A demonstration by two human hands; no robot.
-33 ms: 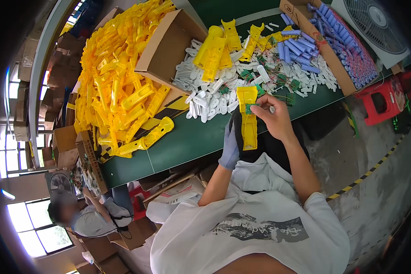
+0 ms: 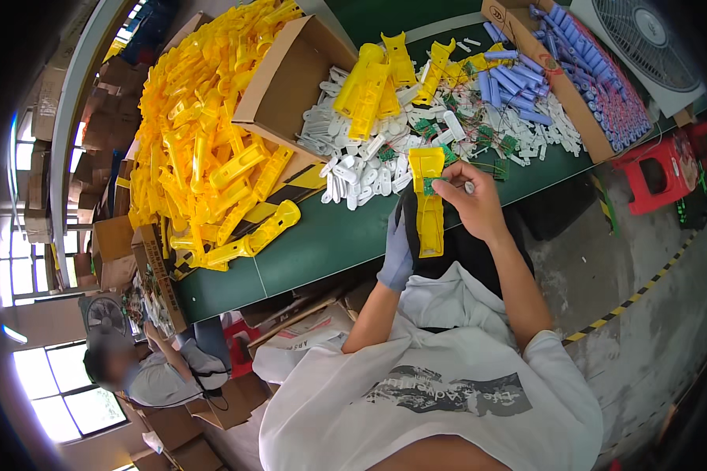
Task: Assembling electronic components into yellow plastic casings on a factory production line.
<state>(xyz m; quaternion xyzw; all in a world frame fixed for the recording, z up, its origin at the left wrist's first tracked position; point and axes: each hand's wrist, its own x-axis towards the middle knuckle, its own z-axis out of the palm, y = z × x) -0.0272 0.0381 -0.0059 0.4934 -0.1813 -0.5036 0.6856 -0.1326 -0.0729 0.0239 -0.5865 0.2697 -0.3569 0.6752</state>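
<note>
Fingers [image 2: 456, 188] atop upright yellow housing [image 2: 429, 212] — lengthwise

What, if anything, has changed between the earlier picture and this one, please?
Nothing has visibly changed. The gloved left hand holds the yellow plastic housing upright over the edge of the green table, and the bare right hand works a small green circuit board at its top end, exactly as before. The piles of yellow housings and white parts lie unmoved.
</note>
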